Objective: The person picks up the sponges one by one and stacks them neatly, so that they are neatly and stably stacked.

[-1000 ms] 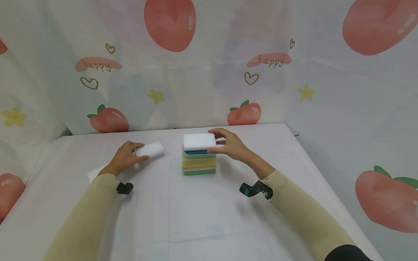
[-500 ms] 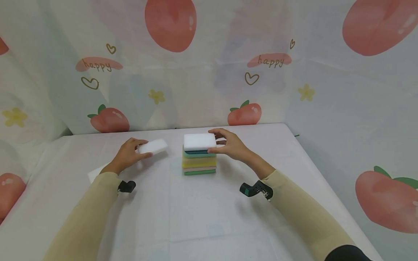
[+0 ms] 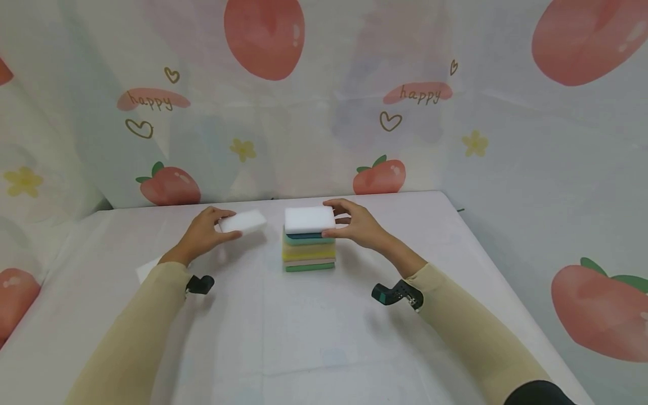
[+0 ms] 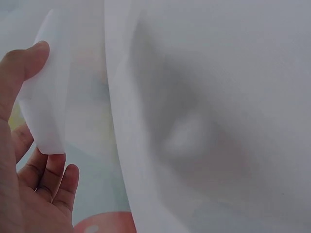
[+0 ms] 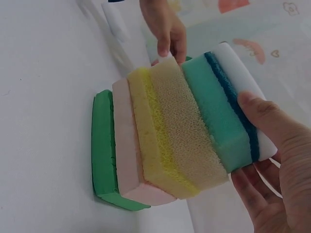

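Observation:
In the head view, a stack of sponges [image 3: 309, 253] stands at the middle of the table's far half. The right wrist view shows its layers: green [image 5: 103, 145], pink [image 5: 127, 145], yellow [image 5: 148, 131], porous tan [image 5: 189, 126], teal with a dark blue scouring layer [image 5: 214, 116], and a white sponge [image 5: 238, 68] on top. My right hand [image 3: 360, 226] grips the right end of the top white sponge, thumb in front, fingers behind. Left of the stack, my left hand [image 3: 202, 233] pinches another white sponge [image 3: 245, 222] by its left end, its shadow falling on the table below.
A flat white piece [image 3: 145, 271] lies on the table by the left forearm, partly hidden by it. The white-covered table [image 3: 304, 337] ends at a cloth backdrop [image 3: 314, 140] printed with peaches. Small black wrist cameras [image 3: 397, 294] stick out below both wrists.
My left hand has carried its white sponge rightward and slightly away, closer to the stack. My right hand and the stack have stayed in place.

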Demonstrator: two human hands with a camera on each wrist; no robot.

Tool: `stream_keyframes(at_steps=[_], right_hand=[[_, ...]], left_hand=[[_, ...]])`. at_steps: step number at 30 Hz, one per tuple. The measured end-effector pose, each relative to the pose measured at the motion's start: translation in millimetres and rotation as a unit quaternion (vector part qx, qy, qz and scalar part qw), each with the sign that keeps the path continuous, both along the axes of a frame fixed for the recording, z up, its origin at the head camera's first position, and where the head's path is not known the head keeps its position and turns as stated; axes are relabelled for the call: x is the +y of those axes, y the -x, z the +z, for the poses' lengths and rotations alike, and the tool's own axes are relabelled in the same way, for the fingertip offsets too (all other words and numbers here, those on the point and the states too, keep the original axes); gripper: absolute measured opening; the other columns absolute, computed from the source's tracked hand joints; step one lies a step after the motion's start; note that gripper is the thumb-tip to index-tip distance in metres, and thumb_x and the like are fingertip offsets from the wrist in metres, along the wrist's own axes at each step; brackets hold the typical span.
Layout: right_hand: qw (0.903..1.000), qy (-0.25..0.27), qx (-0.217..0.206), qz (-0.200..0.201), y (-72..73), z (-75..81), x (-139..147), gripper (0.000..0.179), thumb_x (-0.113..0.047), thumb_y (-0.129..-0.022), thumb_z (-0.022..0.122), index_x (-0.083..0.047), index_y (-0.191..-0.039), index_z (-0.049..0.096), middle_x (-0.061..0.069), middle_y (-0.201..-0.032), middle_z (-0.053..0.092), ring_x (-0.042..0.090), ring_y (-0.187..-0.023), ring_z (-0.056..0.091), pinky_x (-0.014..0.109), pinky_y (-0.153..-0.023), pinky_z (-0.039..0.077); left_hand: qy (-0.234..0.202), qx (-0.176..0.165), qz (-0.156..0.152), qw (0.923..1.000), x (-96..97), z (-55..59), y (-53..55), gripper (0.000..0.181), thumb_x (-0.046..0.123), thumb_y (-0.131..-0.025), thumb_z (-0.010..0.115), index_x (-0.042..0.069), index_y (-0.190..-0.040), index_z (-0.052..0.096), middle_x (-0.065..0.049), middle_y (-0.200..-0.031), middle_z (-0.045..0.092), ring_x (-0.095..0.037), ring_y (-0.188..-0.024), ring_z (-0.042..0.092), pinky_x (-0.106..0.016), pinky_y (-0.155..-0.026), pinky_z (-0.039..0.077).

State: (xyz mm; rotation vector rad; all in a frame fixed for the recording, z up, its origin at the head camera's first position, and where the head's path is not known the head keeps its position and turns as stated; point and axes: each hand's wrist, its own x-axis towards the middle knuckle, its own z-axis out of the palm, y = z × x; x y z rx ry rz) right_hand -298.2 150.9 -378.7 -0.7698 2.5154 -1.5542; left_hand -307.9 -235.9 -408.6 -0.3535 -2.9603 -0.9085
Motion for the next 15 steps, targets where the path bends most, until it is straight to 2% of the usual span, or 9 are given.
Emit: stream_keyframes(at_steps=[9, 15], right_hand=[[1.0, -0.002, 0.003, -0.002, 0.2, 0.8, 0, 0.071, -0.013, -0.078, 0.084, -0.004, -0.139, 0.05, 0.012, -0.131, 0.055, 0.032, -0.118, 0.053, 0.048, -0.105, 0.044], [1.0, -0.001, 0.001, -0.002, 0.4, 0.8, 0, 0.071, -0.012, -0.078, 0.084, -0.004, -0.139, 0.049, 0.012, -0.131, 0.055, 0.03, -0.118, 0.053, 0.052, -0.106, 0.043]], left_hand=[[-0.009, 0.025, -0.018, 0.9995, 13.0, 12.8, 3.2, 0.065, 0.037, -0.084, 0.078, 0.007, -0.136, 0.056, -0.017, -0.126, 0.051, -0.036, -0.115, 0.05, -0.053, -0.097, 0.044], [-0.024, 0.033, -0.029, 0.9988, 21.5, 27.7, 0.9, 0.064, 0.036, -0.083, 0.079, 0.006, -0.136, 0.057, -0.017, -0.122, 0.051, -0.037, -0.114, 0.05, -0.053, -0.095, 0.046]])
